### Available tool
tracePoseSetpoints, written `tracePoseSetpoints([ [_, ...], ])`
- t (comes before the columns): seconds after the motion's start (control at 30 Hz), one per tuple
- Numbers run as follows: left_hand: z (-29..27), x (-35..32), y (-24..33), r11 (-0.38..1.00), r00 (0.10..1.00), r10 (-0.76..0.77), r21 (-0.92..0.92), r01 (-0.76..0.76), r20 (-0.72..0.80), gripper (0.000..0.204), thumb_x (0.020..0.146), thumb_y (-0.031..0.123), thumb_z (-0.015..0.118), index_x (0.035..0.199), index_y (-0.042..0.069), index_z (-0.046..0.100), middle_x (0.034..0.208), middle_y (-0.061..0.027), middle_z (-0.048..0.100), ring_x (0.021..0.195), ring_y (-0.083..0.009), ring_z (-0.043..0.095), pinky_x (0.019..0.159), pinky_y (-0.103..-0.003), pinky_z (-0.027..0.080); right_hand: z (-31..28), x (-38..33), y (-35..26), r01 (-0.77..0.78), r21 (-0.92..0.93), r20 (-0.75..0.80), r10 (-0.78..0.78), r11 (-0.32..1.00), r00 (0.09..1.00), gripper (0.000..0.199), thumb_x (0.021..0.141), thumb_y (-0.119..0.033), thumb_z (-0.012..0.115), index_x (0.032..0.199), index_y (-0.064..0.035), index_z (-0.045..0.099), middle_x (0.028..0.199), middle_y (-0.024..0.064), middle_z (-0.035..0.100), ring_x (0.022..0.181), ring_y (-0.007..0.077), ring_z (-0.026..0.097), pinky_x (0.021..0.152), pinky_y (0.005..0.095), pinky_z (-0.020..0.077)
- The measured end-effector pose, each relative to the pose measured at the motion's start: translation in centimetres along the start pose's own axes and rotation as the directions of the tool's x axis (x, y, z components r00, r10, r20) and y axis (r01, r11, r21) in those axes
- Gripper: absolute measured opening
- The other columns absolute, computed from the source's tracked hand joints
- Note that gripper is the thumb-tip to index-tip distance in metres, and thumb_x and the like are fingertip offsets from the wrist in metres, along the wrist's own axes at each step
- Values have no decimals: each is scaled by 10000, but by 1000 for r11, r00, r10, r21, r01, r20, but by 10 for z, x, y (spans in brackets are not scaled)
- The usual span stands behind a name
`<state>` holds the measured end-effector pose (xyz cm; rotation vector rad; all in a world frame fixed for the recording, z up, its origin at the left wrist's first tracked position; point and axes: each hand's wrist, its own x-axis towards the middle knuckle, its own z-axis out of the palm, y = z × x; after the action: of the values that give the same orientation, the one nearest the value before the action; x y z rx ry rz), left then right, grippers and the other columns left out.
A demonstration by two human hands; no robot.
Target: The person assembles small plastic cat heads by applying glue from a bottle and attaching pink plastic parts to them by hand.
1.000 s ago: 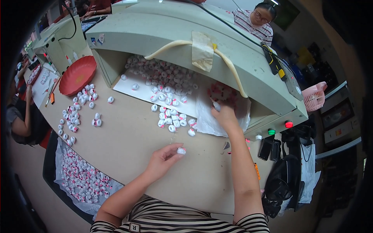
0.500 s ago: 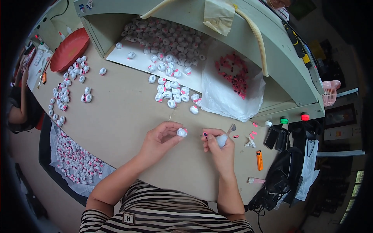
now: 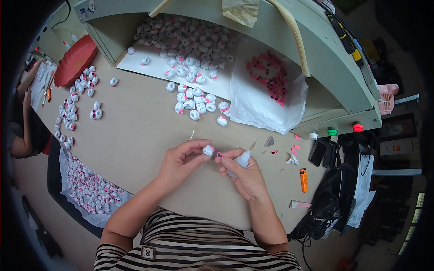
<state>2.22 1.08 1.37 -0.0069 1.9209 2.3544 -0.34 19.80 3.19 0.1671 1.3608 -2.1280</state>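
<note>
Between thumb and fingers, my left hand [image 3: 181, 161] pinches a small white rounded piece with a pink spot [image 3: 208, 150]. My right hand [image 3: 246, 178] is just right of it. Its fingertips hold a tiny pink piece with a dark centre [image 3: 219, 155], close beside the white one; a small gap seems to separate the two. Tucked in the same hand is a translucent squeeze bottle [image 3: 239, 165] whose thin needle tip points up and away to the right. Beyond my hands lies a group of similar white pieces [image 3: 195, 100] on the tabletop.
A grey shelf unit holds a heap of white pieces [image 3: 185, 40] and a plastic sheet [image 3: 253, 110] bearing pink pieces. More finished-looking pieces fill a lined tray [image 3: 88, 187] at left, below a red dish [image 3: 74, 63]. An orange lighter [image 3: 304, 180] and black cables lie right.
My right hand has moved left, bringing the pink piece close to the white one. The bottle has swung so its needle now shows. My left hand has shifted slightly left in the picture.
</note>
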Motion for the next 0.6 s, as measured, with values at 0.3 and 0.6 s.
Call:
tracePoseSetpoints([
  [0.3,1,0,0,993,998,52,104,-55,29,274,835,0,592,1109,2,584,1013,-68,628,917,-128,597,810,-261,499,9,5,5,26,-90,-40,-30,996,999,132,847,-87,620,931,-10,555,856,51,593,721,94,566,647,232,485],
  [0.6,2,-1,-1,982,992,115,143,-121,48,270,830,-26,580,1094,25,595,1083,-74,609,958,-147,593,838,-282,507,10,6,4,20,-156,-57,-29,987,998,101,834,-56,620,887,-29,538,791,48,586,697,106,563,619,238,462],
])
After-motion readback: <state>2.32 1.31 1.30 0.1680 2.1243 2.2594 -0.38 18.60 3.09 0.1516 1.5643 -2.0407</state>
